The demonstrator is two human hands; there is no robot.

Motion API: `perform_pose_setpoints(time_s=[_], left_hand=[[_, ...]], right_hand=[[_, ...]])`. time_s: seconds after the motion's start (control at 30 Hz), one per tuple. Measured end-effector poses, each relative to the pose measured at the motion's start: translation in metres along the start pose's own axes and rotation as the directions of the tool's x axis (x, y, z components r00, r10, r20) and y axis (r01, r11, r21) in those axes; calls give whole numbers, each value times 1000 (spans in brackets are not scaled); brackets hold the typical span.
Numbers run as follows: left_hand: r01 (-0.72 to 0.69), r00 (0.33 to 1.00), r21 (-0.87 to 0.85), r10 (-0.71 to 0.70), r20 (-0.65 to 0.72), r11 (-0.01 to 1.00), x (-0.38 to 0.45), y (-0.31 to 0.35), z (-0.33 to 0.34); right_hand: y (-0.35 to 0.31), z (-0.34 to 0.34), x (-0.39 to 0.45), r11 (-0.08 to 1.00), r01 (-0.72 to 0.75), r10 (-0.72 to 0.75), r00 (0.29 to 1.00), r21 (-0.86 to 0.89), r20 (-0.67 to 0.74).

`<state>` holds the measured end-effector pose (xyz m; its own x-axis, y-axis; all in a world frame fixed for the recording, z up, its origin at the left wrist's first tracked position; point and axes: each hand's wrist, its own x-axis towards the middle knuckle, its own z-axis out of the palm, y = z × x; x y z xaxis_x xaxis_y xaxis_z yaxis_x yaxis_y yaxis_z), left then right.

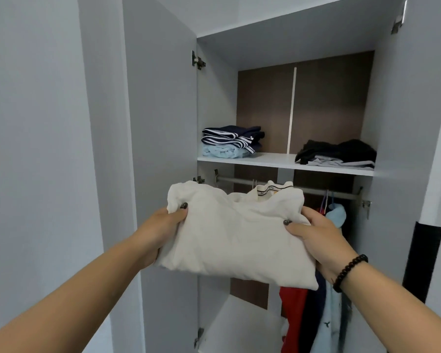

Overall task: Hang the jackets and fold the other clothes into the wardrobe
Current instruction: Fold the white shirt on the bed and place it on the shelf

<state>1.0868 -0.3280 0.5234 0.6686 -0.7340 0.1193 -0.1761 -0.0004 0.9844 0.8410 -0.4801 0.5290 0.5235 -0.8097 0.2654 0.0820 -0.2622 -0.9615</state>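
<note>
Gripping a folded cream garment point(236, 233), soft, creased, roughly rectangular, with left hand point(161, 229) and right hand point(321, 238) clamped on opposite edges, before the open wardrobe point(161, 110), below its flat white shelf point(275, 163).

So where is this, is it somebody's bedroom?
Probably a bedroom or dressing area. It's an open wardrobe: folded clothes on a shelf, a rail below with hanging jackets.
</note>
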Motion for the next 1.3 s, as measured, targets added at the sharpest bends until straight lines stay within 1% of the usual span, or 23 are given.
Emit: perform_pose_setpoints(time_s=[0.1,0.23,0.33,0.4,0.47,0.6,0.77,0.83,0.97,1.03,1.1,1.17,1.23,1.3], left_hand=[[0,1000,-18,1,19,1000,56,3,-5],[-17,996,-33,20,92,999,130,12,-4],[-108,987,-4,107,121,994,179,18,8],[-180,974,-11,180,142,984,204,22,22],[-214,963,-8,212,168,977,231,24,36],[-200,969,-15,200,146,980,287,32,70],[-238,964,-74,245,106,968,361,54,121],[-257,960,-70,262,94,964,390,65,142],[-293,952,30,289,96,956,445,93,178],[-318,947,127,308,95,940,473,107,195],[-337,942,261,322,98,905,499,120,211],[-329,944,392,314,106,859,524,131,227],[-323,943,537,313,113,780,550,141,242],[-317,940,643,322,114,697,574,150,255]], right_hand=[[2,13,50,1000,0,-1,1000,-27,-30],[-1,22,115,997,35,-41,995,-63,-93],[2,23,156,994,52,-65,989,-95,-133],[6,20,180,993,36,-55,985,-111,-164],[7,14,206,992,12,-37,980,-129,-197],[3,-10,262,987,3,-45,965,-161,-259],[-12,-48,344,976,9,-69,960,-217,-272],[-19,-65,376,972,-1,-66,959,-236,-276],[-25,-96,434,964,-36,-48,952,-265,-302],[-27,-107,463,955,-68,-31,946,-290,-323],[-28,-114,490,937,-105,-18,938,-332,-346],[-26,-119,516,909,-160,3,926,-385,-377],[-24,-122,540,872,-201,13,921,-446,-390],[-23,-122,556,846,-215,-4,913,-489,-407]])
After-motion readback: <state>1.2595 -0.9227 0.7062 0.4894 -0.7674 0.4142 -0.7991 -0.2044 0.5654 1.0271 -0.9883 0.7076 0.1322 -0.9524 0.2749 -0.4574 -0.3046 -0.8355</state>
